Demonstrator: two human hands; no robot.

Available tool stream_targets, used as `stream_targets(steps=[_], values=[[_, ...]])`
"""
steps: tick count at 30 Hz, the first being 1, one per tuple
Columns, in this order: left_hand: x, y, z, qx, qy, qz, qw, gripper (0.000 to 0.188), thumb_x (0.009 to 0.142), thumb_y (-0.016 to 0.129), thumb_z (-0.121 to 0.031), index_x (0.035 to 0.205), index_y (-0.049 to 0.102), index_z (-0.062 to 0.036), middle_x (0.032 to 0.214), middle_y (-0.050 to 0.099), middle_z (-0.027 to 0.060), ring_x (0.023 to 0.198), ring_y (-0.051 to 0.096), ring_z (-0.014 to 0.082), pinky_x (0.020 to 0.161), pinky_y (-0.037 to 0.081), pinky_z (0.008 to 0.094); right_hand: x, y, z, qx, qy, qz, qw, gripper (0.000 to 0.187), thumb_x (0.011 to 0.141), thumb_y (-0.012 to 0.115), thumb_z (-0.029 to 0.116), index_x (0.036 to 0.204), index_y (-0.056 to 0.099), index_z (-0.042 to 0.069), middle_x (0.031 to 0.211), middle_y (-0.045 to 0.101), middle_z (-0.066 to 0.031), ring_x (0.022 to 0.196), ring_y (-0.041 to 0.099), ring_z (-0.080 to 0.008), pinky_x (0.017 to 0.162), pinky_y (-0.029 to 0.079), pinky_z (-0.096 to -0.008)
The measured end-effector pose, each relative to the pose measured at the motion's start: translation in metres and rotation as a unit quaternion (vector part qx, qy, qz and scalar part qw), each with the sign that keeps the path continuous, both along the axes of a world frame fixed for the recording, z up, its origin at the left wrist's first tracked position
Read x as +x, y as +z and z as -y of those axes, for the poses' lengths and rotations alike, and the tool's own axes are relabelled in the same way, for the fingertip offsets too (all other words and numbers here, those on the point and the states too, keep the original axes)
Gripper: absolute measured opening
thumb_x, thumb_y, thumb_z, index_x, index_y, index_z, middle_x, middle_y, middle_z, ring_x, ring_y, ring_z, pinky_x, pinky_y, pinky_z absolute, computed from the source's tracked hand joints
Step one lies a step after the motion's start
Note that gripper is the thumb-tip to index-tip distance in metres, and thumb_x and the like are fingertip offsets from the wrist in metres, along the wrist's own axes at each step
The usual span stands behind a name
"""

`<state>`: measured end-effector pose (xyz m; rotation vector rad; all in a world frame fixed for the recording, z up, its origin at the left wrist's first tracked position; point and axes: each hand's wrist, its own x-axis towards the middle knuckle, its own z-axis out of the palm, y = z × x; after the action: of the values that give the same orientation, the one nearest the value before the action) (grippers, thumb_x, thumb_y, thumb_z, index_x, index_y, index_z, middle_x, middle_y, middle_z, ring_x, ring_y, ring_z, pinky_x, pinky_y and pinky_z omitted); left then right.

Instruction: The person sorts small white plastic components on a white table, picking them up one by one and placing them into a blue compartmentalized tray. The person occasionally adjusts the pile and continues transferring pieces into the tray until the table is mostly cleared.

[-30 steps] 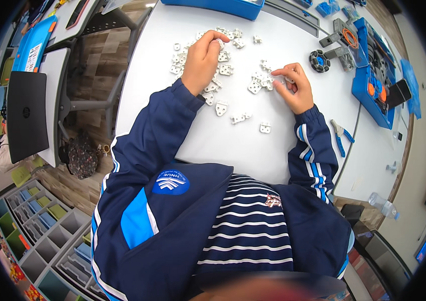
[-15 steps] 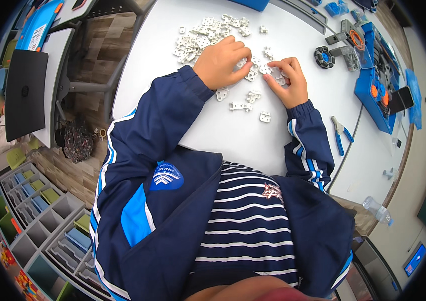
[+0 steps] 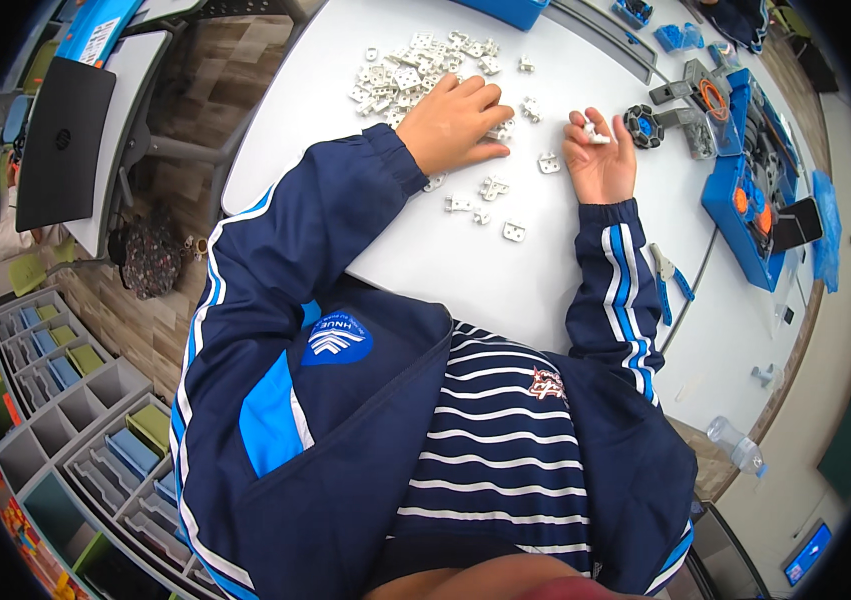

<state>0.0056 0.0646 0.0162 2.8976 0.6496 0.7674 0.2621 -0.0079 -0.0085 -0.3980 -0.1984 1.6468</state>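
Note:
My left hand [image 3: 453,128] rests on the white table, its fingers and thumb curved around a few white plastic connectors [image 3: 502,130]; the palm hides part of them. Farther right, my right hand [image 3: 602,172] is turned palm up. Its bent fingers hold a small white connector [image 3: 596,136]. Beyond my left hand spreads a heap of similar white connectors [image 3: 407,78]. Single pieces lie between my hands, among them a flat square one with holes [image 3: 548,163]. Nearer to me are a joined piece [image 3: 493,188] and another square one [image 3: 514,231].
Blue-handled pliers [image 3: 671,284] lie right of my right forearm. A black wheel [image 3: 643,126] sits just beyond that hand. At the right stands a blue bin of parts [image 3: 745,215] with a phone [image 3: 797,212] on its edge. Another blue bin [image 3: 505,10] is at the far edge.
My right hand has moved right, away from the left one, and turned palm up with a white connector in its fingers. My left hand has stayed near the heap. The view has shifted slightly.

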Motion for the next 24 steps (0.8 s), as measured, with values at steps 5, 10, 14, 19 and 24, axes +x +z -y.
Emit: stream_targets(steps=[5,10,14,19,24], values=[[0.010,-0.008,-0.008,-0.004,-0.017,-0.047,0.999,0.033,0.085,0.076,-0.027,0.110,0.062,-0.0114,0.100,0.059,0.0055,0.100,0.059,0.0229,0.086,0.044,0.0351,0.001,-0.003,0.003,0.017,0.029,0.059,0.998,0.022,0.106,0.049,0.019,0.112,0.057,-0.001,0.091,0.051,-0.0066,0.062,0.039,-0.0082,0.050,0.031,-0.0221],[0.010,0.000,-0.008,-0.120,-0.023,0.018,0.992,0.032,0.089,0.075,-0.026,0.109,0.059,-0.0065,0.101,0.059,0.0071,0.094,0.060,0.0241,0.082,0.048,0.0350,-0.002,-0.001,0.006,0.014,0.043,0.084,0.995,0.026,0.107,0.048,0.023,0.112,0.057,0.000,0.085,0.050,-0.0041,0.057,0.036,-0.0061,0.048,0.029,-0.0216],[0.001,0.017,0.003,-0.356,-0.026,0.131,0.925,0.033,0.097,0.069,-0.023,0.120,0.059,-0.0030,0.103,0.059,0.0060,0.086,0.057,0.0171,0.075,0.049,0.0298,-0.006,0.002,0.003,0.028,0.045,0.114,0.992,0.028,0.107,0.049,0.024,0.115,0.058,-0.001,0.088,0.053,-0.0045,0.061,0.039,-0.0071,0.050,0.031,-0.0217],[0.000,0.029,0.022,-0.766,-0.105,0.312,0.553,0.036,0.107,0.051,-0.030,0.128,0.059,-0.0012,0.104,0.060,0.0062,0.088,0.054,0.0105,0.076,0.047,0.0249,-0.014,0.002,0.003,0.043,0.065,0.175,0.981,0.030,0.106,0.048,0.024,0.118,0.058,-0.002,0.093,0.057,-0.0057,0.061,0.040,-0.0071,0.052,0.032,-0.0218],[0.002,0.023,0.033,-0.818,-0.076,0.359,0.443,0.029,0.107,0.051,-0.027,0.121,0.062,-0.0043,0.104,0.062,0.0050,0.090,0.057,0.0125,0.079,0.047,0.0257,-0.022,0.015,0.008,0.048,0.070,0.209,0.974,0.030,0.106,0.048,0.025,0.117,0.059,0.000,0.088,0.053,-0.0029,0.058,0.038,-0.0066,0.052,0.030,-0.0218]])
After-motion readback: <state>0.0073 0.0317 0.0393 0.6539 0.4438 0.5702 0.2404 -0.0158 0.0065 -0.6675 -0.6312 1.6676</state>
